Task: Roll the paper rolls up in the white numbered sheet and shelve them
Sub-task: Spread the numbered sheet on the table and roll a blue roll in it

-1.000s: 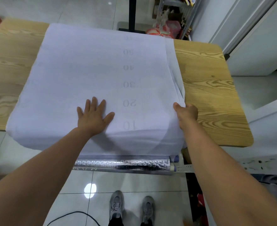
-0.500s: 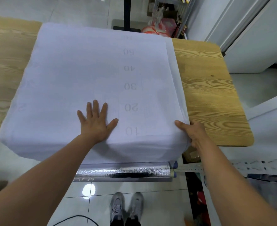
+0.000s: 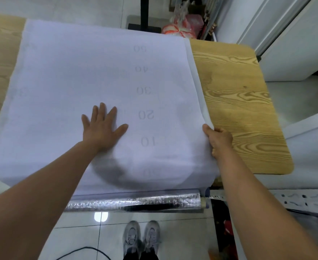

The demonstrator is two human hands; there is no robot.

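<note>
The white numbered sheet (image 3: 79, 81) lies spread over the wooden tabletop (image 3: 238, 109). It fills the centre and left of the frame, and its near edge hangs over the front of the tabletop toward the bottom. Faint numbers from 10 to 50 run up its middle and read reversed, as if seen through the paper. The left hand (image 3: 102, 126) lies flat on the sheet just left of the 20, fingers straight and spread, pressing it down and gripping nothing. The right hand (image 3: 219, 139) is at the sheet's right edge, where a second layer shows, with its fingers curled and its thumb on top, pinching that edge. A silvery paper roll (image 3: 135, 202) lies crosswise in the lower centre, just under the hanging edge. Whether the sheet is already caught around it cannot be told. A pale strip with dark marks (image 3: 295, 198) runs off to the lower right, and it is unclear whether that is another roll. The step in hand looks like squaring and flattening the sheet, with the rolling not yet begun. The next move probably calls for both hands at the near edge, turning the roll into the sheet evenly so that the layers stay aligned and neither side creeps ahead.
</note>
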